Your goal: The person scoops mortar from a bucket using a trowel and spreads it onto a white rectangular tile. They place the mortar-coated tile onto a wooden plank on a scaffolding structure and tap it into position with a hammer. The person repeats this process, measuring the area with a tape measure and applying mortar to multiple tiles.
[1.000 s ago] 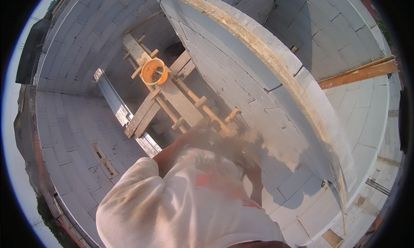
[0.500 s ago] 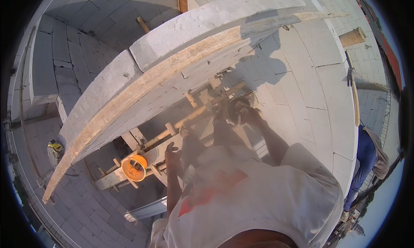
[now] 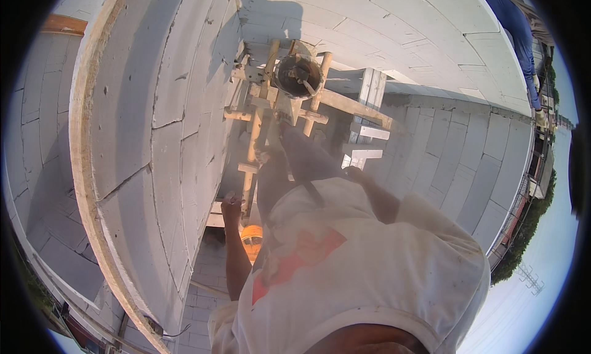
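Observation:
My left hand (image 3: 231, 205) hangs on the left beside the light grey block wall (image 3: 169, 151), fingers curled in, with nothing seen in them. Just below it is an orange bucket (image 3: 251, 236), partly hidden by my arm and shirt. My right hand (image 3: 353, 173) is low at my right side, dark and partly covered by my body, so its fingers do not show clearly. Beyond my feet stands a dark round bucket (image 3: 282, 83) with a stick-like handle inside. It rests on wooden poles and planks; neither hand touches it.
A long wooden lath (image 3: 79, 139) runs along the wall's upper edge at left. My bare feet stand on narrow scaffold poles (image 3: 252, 142) and boards with gaps between. White metal-like planks (image 3: 369, 89) lie at right. Another person in blue trousers (image 3: 516, 22) is at upper right.
My view has swung round, so the wall now stands at left. My right hand has come away from the dark bucket and back towards my body. The left hand's fingers look more closed.

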The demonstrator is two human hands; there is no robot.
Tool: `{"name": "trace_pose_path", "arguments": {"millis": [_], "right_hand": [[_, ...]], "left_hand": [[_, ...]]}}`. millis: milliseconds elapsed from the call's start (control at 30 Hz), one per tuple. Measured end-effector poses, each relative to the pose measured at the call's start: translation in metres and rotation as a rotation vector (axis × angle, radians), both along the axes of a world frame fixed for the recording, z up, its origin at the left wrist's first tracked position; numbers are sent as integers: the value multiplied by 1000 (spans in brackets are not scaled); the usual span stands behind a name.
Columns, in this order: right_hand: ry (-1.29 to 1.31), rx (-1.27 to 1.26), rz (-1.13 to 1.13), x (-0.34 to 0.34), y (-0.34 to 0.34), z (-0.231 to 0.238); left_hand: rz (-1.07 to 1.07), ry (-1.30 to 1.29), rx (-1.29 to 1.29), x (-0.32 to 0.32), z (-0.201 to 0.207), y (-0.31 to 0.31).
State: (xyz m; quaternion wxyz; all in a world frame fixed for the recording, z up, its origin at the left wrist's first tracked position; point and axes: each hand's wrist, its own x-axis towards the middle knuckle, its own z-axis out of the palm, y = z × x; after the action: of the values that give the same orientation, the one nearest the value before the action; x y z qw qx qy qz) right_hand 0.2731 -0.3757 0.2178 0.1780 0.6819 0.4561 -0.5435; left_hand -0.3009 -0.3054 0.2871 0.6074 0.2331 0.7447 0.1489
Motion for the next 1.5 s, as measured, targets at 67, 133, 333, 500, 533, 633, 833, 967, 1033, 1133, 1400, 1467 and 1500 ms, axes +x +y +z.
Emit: {"name": "trace_pose_path", "arguments": {"millis": [67, 133, 333, 500, 533, 633, 833, 967, 1033, 1133, 1400, 1467, 1500], "right_hand": [[88, 23, -109, -5, -31, -19], [189, 77, -300, -15, -42, -26], [422, 5, -636, -15, 22, -21], [177, 304, -773, -38, 35, 36], [148, 387, -746, -47, 30, 49], [146, 289, -886, -80, -1, 67], [-132, 176, -565, -151, -111, 9], [-25, 2, -830, -176, -159, -41], [-34, -7, -775, -170, -162, -87], [-73, -32, -766, -157, -159, -169], [-232, 76, -1802, -22, -116, -351], [-408, 138, -1915, 15, -112, -387], [-483, 175, -1960, 34, -112, -406]], "left_hand": [[-33, 8, -74, 2, -15, 6], [-90, 14, -17, 7, -28, 12], [-319, 49, -20, 53, -13, 67], [-542, 16, 9, 84, 16, 122], [-578, 25, 58, 84, 13, 126], [-713, 102, 215, 74, -11, 128], [-761, 119, 16, 51, -36, 114], [-825, 62, -219, 67, -54, 118], [-911, 30, -268, 81, -86, 123], [-1061, 189, -130, 106, -153, 123], [-1337, 318, -116, 173, -293, 196], [-1352, 280, -116, 184, -315, 219], [-1349, 260, -118, 188, -325, 230]]}}
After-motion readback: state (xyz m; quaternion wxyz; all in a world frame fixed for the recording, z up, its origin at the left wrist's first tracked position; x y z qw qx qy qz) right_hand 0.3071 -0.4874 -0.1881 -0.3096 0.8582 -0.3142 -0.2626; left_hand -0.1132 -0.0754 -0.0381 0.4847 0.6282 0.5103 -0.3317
